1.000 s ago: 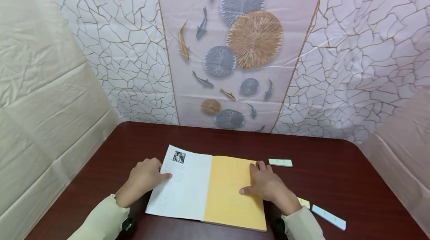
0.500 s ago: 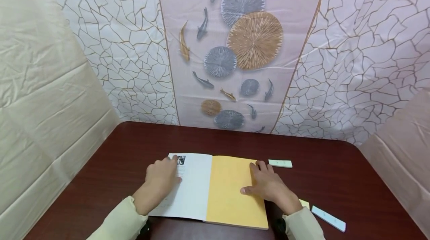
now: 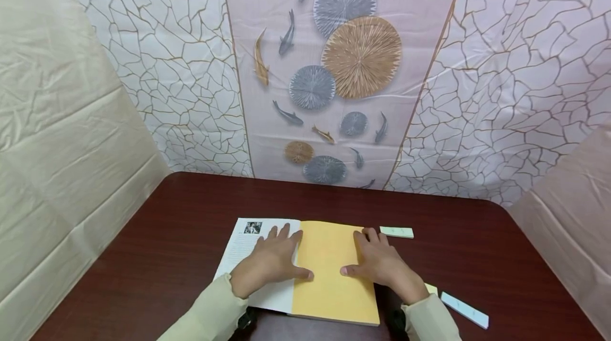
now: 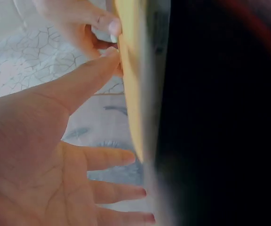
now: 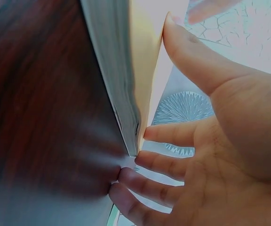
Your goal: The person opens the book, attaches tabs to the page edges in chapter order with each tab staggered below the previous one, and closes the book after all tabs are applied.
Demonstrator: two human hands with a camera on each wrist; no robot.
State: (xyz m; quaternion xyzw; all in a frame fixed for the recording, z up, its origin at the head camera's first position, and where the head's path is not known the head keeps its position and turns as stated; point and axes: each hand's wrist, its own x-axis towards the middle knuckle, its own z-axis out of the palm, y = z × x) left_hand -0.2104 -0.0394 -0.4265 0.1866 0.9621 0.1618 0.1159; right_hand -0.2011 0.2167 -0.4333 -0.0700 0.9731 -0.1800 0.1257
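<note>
Left hand [image 3: 271, 260], splayed, gripping nothing, across open paperback [image 3: 305, 298], lower centre; right hand [image 3: 377, 261], likewise, on yellow endpaper [image 3: 328, 259]. Risk: stiffness could raise white text page [image 3: 238, 253] should pressure ease.

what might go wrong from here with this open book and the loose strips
The white page might lift or curl if the left hand comes away, since that hand lies over part of it.

The right sleeve could brush the blue strip or the yellow strip, both close beside it.

The green strip may get nudged if the right hand slides outward, as its fingertips are near it.
</note>
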